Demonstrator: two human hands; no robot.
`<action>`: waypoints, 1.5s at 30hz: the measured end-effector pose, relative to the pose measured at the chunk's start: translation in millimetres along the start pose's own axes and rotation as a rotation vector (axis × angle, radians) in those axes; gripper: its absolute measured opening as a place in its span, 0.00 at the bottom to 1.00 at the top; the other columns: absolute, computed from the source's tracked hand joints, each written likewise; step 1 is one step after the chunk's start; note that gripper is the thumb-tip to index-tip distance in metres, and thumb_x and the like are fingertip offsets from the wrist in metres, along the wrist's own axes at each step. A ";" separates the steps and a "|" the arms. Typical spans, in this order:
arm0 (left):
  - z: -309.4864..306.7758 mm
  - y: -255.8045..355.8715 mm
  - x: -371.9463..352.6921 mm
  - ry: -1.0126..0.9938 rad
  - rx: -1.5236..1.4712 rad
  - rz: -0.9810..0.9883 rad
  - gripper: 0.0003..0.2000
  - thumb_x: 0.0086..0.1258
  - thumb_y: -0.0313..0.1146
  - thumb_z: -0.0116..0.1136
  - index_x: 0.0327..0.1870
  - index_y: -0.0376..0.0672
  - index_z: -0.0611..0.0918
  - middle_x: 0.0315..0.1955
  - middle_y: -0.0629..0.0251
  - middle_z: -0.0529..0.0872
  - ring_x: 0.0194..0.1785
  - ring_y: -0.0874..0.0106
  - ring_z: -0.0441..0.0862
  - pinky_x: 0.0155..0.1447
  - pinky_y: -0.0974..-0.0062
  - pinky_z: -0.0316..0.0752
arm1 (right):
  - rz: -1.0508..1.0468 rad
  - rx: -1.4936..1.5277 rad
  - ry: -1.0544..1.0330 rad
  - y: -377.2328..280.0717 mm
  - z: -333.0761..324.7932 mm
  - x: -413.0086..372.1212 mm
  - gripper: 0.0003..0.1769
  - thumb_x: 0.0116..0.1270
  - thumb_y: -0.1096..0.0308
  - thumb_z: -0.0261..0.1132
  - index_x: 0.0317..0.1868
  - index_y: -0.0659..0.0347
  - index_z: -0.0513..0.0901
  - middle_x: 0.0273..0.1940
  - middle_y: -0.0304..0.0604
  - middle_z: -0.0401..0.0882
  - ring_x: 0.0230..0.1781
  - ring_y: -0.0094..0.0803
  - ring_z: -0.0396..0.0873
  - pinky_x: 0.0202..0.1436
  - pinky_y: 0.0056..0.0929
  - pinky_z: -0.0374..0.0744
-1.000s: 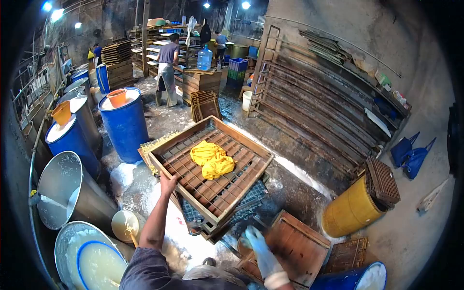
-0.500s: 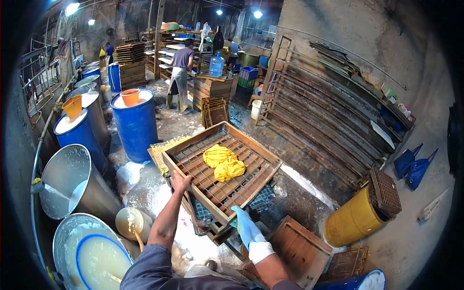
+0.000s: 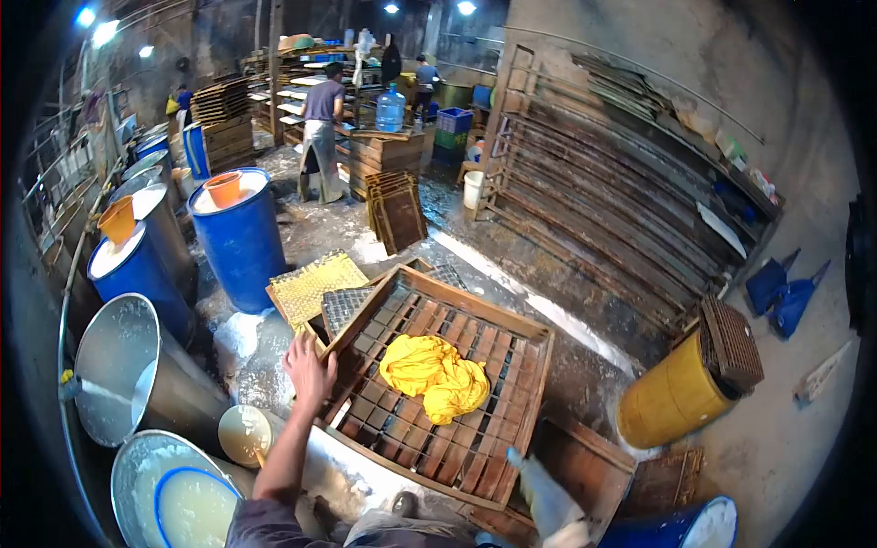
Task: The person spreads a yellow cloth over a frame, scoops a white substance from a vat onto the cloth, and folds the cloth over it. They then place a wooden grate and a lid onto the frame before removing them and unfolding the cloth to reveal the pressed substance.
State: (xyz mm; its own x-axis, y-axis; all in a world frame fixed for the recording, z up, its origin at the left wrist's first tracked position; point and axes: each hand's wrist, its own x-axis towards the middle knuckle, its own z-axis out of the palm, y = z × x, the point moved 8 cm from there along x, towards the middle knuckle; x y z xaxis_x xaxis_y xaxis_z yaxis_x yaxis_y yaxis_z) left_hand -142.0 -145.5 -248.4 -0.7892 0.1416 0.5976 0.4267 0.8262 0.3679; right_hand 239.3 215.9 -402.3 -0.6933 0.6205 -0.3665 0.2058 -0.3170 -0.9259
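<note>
A wooden frame with a slatted grid (image 3: 534, 402) lies tilted before me, a crumpled yellow cloth (image 3: 437, 373) on its slats. My left hand (image 3: 311, 369), bare, is at the frame's left edge with its fingers spread. On the lower right, my right hand (image 3: 541, 489) wears a light blue glove and is beside the frame's near right corner; its fingers are blurred. Beyond the frame's left side lie a yellow textured mat (image 3: 318, 285) and a dark grid tray (image 3: 343, 307).
Blue drums (image 3: 239, 247) and metal vats (image 3: 137, 365) stand along the left. A yellow drum (image 3: 671, 399) is at the right, near a large rack (image 3: 594, 173). An open wooden box (image 3: 585, 457) sits low right. A person (image 3: 322, 128) stands further back.
The frame with the yellow cloth has come nearer and lower in view and has turned. My left fingers have spread. My right hand has moved down and right, off the frame's near corner.
</note>
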 end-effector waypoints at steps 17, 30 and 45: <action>191.2 -34.2 53.8 -0.779 -0.073 0.073 0.21 0.64 0.42 0.64 0.49 0.33 0.83 0.42 0.39 0.86 0.50 0.47 0.84 0.47 0.53 0.79 | 0.150 0.144 0.100 25.5 -35.3 67.9 0.39 0.60 0.70 0.69 0.73 0.59 0.67 0.65 0.46 0.74 0.64 0.37 0.73 0.68 0.38 0.71; 116.8 23.2 94.6 -0.700 -0.050 0.441 0.19 0.65 0.41 0.67 0.31 0.29 0.80 0.24 0.42 0.83 0.29 0.44 0.82 0.32 0.51 0.72 | -0.063 0.414 0.379 -21.1 -34.4 -38.0 0.38 0.55 0.69 0.69 0.70 0.57 0.73 0.57 0.43 0.81 0.57 0.33 0.77 0.60 0.33 0.75; 201.2 81.9 120.1 -1.110 -0.389 0.474 0.15 0.63 0.39 0.69 0.34 0.33 0.81 0.23 0.58 0.79 0.25 0.65 0.72 0.32 0.61 0.69 | 0.114 0.277 0.734 -44.6 -7.1 -124.9 0.42 0.55 0.70 0.71 0.72 0.60 0.68 0.59 0.46 0.78 0.60 0.34 0.75 0.63 0.33 0.73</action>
State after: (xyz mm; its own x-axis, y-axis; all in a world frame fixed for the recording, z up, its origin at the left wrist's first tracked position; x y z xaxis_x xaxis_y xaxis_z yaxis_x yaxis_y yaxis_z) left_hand -290.8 48.9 -289.9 -0.3883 0.9137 -0.1196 0.7200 0.3819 0.5794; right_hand 321.7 157.6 -315.9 -0.0255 0.8573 -0.5142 0.0016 -0.5143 -0.8576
